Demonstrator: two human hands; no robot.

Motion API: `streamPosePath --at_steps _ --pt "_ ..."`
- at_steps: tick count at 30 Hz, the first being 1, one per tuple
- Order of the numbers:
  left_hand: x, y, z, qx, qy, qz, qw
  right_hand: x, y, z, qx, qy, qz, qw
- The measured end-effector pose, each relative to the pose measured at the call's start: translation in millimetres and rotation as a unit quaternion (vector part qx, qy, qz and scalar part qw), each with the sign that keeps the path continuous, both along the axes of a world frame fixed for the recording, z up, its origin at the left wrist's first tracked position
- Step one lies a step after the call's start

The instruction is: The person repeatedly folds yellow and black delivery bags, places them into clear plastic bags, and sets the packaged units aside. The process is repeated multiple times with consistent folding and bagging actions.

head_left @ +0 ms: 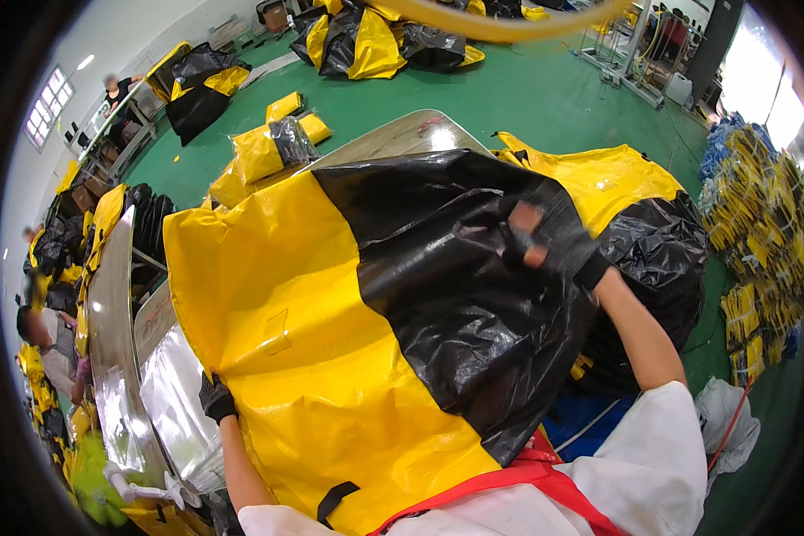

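A large yellow-and-black plastic bag (304,295) lies spread before me, its yellow part to the left and its glossy, creased black part to the right. My left hand (215,398), in a black glove, grips the bag's left edge, where folds run out from the fingers. Over the black part, near its right edge, is my right hand (554,237) in a black glove with bare fingertips. Motion blurs its fingers, so whether they hold the material is unclear. A black strap loop (338,503) shows on the yellow part close to my body.
Beyond the bag shows a table corner (420,125). Folded yellow packs (259,154) lie at the far left of it. Another yellow-and-black bag (639,183) bulges at right, near tied bundles (759,232). Co-workers (54,344) are at the left, past a long metal-edged table (121,357).
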State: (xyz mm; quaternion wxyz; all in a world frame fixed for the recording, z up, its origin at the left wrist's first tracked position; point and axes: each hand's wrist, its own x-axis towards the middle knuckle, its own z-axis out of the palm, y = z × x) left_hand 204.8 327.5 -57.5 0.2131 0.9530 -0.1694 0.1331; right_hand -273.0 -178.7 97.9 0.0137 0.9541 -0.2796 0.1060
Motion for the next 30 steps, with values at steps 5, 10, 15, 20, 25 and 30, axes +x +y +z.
streamPosePath --at_steps 5,10,15,20,25,30 --pt "6.2 -2.5 -2.0 0.004 0.049 0.012 0.999 -17.1 -25.4 -24.3 0.009 0.111 0.007 0.994" --pt "-87.9 -123.7 53.9 -0.073 -0.266 -0.185 0.943 112.7 -5.6 57.1 -0.138 -0.297 0.167 0.93" --pt "-239.7 -252.4 67.3 0.194 -0.003 -0.641 0.743 254.0 -130.7 43.0 -0.009 -0.037 -0.004 0.999" --pt "-211.8 -296.8 64.5 0.213 -0.005 -0.587 0.781 241.8 -89.7 95.3 -0.268 -0.28 0.104 0.916" --pt "-151.0 -296.8 45.5 0.187 -0.04 -0.485 0.854 78.7 71.9 63.6 0.111 -0.091 0.348 0.926" --pt "-167.8 -295.1 52.3 0.173 -0.039 -0.493 0.852 -79.5 92.1 -110.0 0.097 -0.029 0.18 0.978"
